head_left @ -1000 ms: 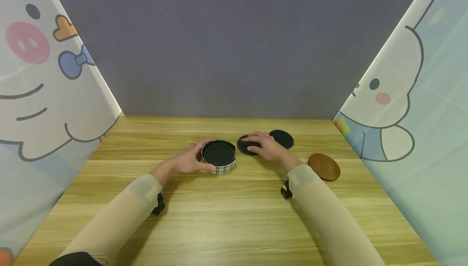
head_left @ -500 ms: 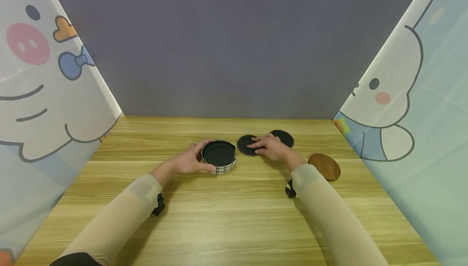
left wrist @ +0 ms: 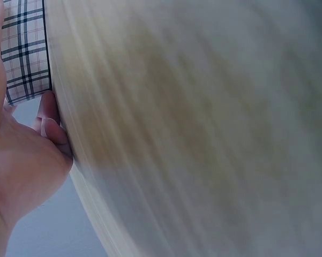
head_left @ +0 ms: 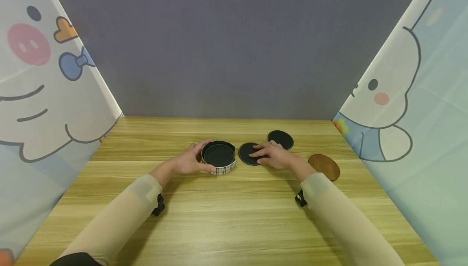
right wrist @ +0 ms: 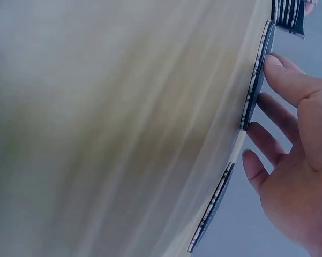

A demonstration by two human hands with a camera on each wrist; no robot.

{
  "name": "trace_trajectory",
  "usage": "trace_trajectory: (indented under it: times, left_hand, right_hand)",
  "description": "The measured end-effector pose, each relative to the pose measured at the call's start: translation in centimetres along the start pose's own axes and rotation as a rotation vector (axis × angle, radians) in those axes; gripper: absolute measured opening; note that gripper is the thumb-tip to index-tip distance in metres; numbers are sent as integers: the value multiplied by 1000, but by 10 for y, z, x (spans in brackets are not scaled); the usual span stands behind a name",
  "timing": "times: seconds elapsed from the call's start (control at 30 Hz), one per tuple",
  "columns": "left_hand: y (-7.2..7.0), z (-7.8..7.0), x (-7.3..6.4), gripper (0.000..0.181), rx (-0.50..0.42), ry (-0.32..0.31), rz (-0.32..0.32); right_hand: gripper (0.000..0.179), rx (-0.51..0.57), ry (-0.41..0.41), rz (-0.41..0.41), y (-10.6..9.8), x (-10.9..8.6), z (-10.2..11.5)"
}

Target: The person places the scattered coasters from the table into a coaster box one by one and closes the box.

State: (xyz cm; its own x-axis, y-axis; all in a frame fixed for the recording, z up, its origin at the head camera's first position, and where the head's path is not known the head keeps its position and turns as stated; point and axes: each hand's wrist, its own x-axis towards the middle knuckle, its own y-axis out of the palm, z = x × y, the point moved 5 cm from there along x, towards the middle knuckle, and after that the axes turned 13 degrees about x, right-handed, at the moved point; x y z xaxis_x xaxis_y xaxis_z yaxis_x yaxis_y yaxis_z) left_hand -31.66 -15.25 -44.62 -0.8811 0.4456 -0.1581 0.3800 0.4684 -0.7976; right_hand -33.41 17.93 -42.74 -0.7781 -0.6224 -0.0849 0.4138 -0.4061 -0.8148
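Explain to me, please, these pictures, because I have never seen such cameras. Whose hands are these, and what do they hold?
No machine is here: the hands are a person's own, both bare. The wide picture comes from a camera worn on the head; the two tilted close-ups come from cameras on the wrists.

On the wood-patterned table, the left hand grips a round plaid holder, black inside. To its right, the right hand touches a flat black disc lying on the table. A second black disc lies farther back, and a brown disc lies to the right.
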Motion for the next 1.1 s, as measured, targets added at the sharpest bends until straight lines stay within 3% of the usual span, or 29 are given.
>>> trace_trajectory:
  times: [0.47, 0.83, 1.1]
  left_hand:
    - [0, -2, 0, 117, 4, 4, -12]
    - [1, 0, 0, 118, 4, -3, -11]
    - [0, -1, 0, 119, -4, -3, -9]
  right_hand:
    - [41, -21, -94, 34, 10, -32, 15]
    - [39, 62, -92, 57, 12, -35, 11]
    - [38, 64, -75, 57, 11, -36, 11]
